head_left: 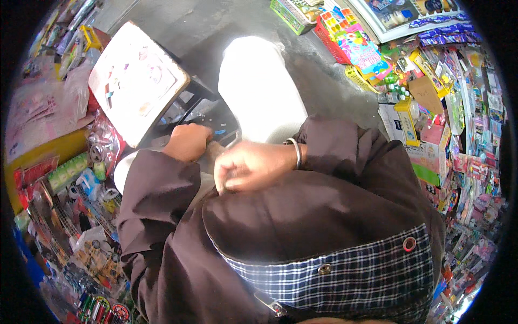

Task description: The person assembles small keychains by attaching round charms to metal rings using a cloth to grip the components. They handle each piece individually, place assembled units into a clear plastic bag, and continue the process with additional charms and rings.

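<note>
You are wearing a brown jacket [264,227]. A white table [135,70] is standing at your left. Your right hand [251,164] is showing bent fingers before your tummy. Your left hand [186,142] is hanging near the table's right edge. I can't tell if either hand's fingers are holding something. A bracelet [298,153] is circling your right wrist.

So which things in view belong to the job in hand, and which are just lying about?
Probably the job's, being nearest the hands:
left hand
right hand, fingers curled
white-topped table
Whether either hand holds anything is unclear.

Apparently just lying about:
red basket
green basket
yellow box
brown cardboard
</note>
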Demonstrator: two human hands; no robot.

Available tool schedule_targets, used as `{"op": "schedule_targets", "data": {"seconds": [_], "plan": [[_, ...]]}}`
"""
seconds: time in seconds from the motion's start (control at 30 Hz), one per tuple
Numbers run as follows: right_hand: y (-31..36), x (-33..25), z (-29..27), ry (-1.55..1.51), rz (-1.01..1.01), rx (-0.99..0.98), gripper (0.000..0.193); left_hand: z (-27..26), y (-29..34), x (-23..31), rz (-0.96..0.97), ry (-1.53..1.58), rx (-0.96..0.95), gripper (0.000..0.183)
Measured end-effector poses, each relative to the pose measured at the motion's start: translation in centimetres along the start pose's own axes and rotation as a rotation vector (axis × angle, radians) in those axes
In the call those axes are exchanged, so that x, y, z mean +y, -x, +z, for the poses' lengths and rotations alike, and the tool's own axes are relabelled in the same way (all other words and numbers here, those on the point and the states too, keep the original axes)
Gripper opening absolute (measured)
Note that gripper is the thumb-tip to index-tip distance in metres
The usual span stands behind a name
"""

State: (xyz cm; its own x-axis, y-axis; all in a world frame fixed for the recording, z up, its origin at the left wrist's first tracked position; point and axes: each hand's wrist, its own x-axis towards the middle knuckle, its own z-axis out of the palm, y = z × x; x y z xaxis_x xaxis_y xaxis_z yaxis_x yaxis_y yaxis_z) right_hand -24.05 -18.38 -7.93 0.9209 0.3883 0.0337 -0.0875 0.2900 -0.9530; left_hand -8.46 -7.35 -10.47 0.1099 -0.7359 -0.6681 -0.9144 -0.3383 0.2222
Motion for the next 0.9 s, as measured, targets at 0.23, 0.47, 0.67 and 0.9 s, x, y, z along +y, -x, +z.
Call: {"op": "schedule_targets", "data": {"seconds": [0.23,0.47,0.67,0.9], "plan": [[-4.3,-3.2,-3.3,-0.267,0.048,0.478,0.017,-0.2,4.7,-3.0,0.154,1.688,0.879,0.025],[-9.5,-2.5,-3.6,0.056,-0.182,0.576,0.015,0.0,5.4,-0.2,0.157,1.757,1.144,0.020],[-10.2,-1.0,-4.1,0.230,-0.183,0.609,0.015,0.7,3.5,-0.7,0.124,1.938,1.237,0.014],[-10.8,-0.8,-5.1,-0.391,-0.116,0.570,0.019,0.9,3.3,-1.4,0.318,2.176,1.095,0.014]]}}
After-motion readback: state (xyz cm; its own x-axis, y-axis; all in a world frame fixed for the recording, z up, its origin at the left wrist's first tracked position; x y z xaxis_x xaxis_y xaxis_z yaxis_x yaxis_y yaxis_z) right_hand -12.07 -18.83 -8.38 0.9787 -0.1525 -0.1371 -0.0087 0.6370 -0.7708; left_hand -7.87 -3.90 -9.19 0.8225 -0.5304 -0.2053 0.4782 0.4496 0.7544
